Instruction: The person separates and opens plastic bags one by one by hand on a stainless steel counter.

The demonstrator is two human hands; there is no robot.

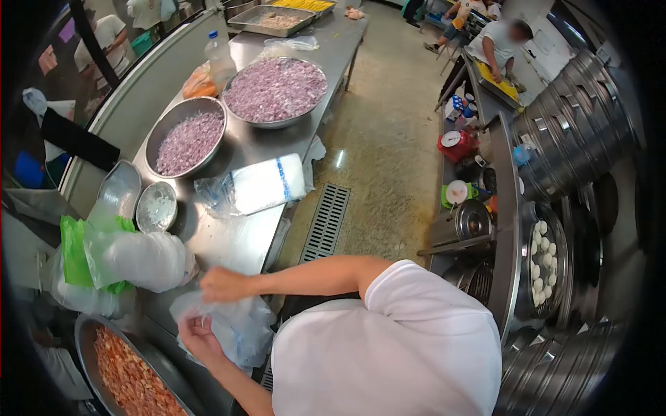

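A clear plastic bag point(239, 326) lies crumpled over the table's near edge, between my two hands. My left hand point(198, 334) is curled on the bag's edge with the fingers closed on the film. Above it, my right hand point(225, 285) is a slightly blurred fist at the bag's upper side, and its fingertips are hidden. Beside the right hand sits a stack of round items in clear plastic point(149, 256), with a bright green bag point(76, 253) behind. Below my left hand is a large metal bowl of reddish chopped filling point(135, 374).
Along the steel table point(243, 239) stand two bowls of pinkish chopped food point(276, 90), a small bowl with white contents point(157, 208), a white wrapped pack point(267, 186) and a bottle point(220, 59). Steamer stacks point(576, 125) and a tray of white buns point(543, 263) are right. A co-worker point(496, 45) works farther off.
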